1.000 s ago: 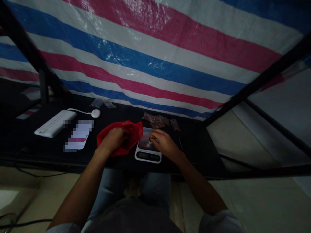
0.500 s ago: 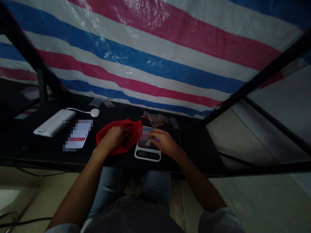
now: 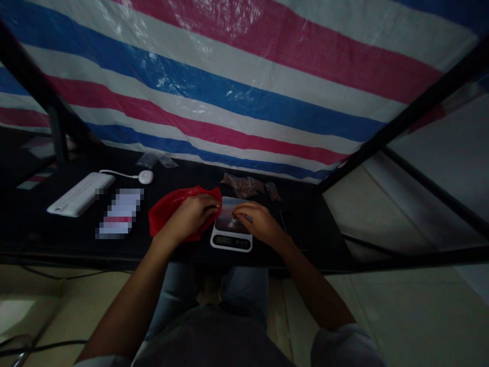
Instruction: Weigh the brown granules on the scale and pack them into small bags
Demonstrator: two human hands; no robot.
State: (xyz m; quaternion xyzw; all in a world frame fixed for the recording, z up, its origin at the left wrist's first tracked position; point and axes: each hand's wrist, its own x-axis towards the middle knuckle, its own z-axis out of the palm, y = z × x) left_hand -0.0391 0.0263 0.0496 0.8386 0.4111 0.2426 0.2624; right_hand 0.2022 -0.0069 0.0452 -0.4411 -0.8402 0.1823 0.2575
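A red plastic bag (image 3: 162, 213) lies spread on the black table, its mouth toward the right. Over its right side is my left hand (image 3: 193, 214), thumb and fingers pinched near the bag's rim; whatever they hold is too small and dark to name. Right of the bag sits a white digital scale (image 3: 231, 242) with a metal plate. My right hand (image 3: 256, 220) is above that plate, its fingers closed around small brownish pieces (image 3: 234, 216) whose kind I cannot make out. The scale's readout is too dark to read.
Behind the scale lie several small clear bags of brown contents (image 3: 244, 186). To the left are a phone (image 3: 120, 214), a white power strip-like box (image 3: 80, 194) with a corded round piece (image 3: 145, 177), and clear plastic bags (image 3: 148, 159). A striped sheet (image 3: 229, 107) hangs behind.
My left hand has come up out of the red bag and moved right, toward the scale. My right hand stays over the plate with its fingers slightly more closed.
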